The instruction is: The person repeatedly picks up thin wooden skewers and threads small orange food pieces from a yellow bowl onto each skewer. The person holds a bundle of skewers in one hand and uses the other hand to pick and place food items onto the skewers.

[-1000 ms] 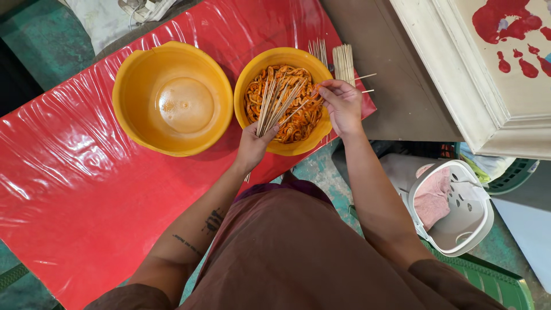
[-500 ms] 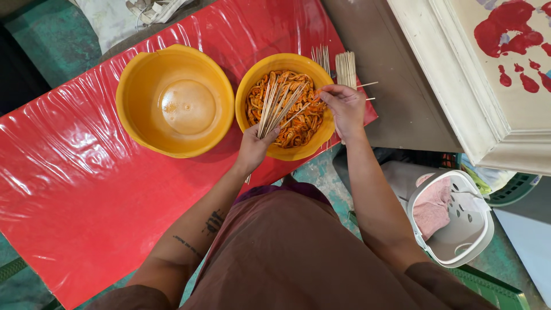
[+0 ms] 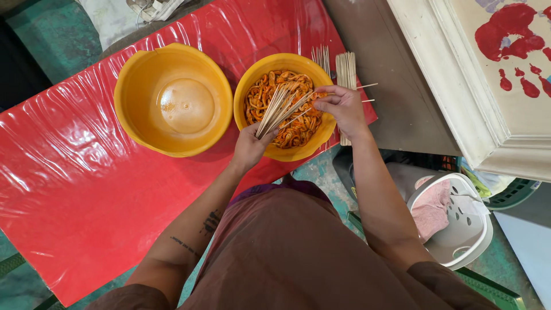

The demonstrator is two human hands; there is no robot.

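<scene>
Bamboo skewers [image 3: 279, 108] are gripped in a bunch by the left hand [image 3: 250, 146] over the noodle bowl [image 3: 284, 103], now tilted further rightward; one skewer is pinched by the right hand [image 3: 343, 107].

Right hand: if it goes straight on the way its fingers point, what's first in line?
Likely the fanned skewer bundle held by the left hand. The right hand points left across the bowl of orange strips; height is unclear, so it might meet the strips instead.

No packages, labels or screens are seen. At the upper right of the frame, a cream-framed panel [image 3: 505, 74] is seen, rather like a sign, marked with red painted handprints [image 3: 508, 34] on a pale ground.
</scene>
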